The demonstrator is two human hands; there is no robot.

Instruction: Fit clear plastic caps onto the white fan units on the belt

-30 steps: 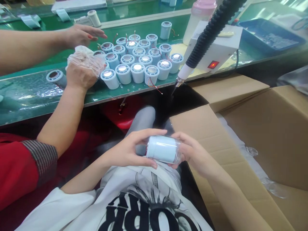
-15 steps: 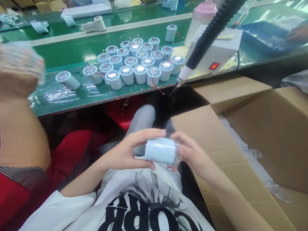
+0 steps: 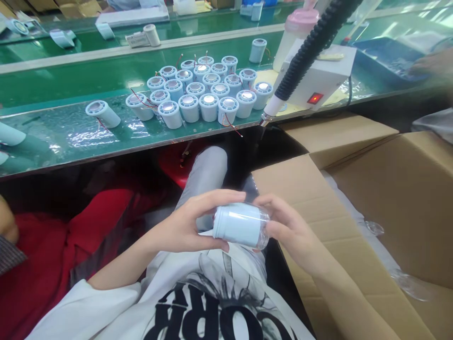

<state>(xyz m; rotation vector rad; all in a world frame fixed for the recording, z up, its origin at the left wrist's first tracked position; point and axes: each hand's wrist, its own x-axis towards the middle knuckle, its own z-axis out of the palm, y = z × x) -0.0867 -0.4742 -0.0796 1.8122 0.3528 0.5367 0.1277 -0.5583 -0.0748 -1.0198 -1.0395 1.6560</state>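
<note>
One pale-blue cylinder (image 3: 238, 225), clear plastic (image 3: 264, 232) over one end, is gripped between left hand (image 3: 187, 229) and right hand (image 3: 287, 232), while the cluster of cylinders (image 3: 208, 90) beyond the fingers stands bare, the open carton (image 3: 354, 264) just beside the right wrist
</note>
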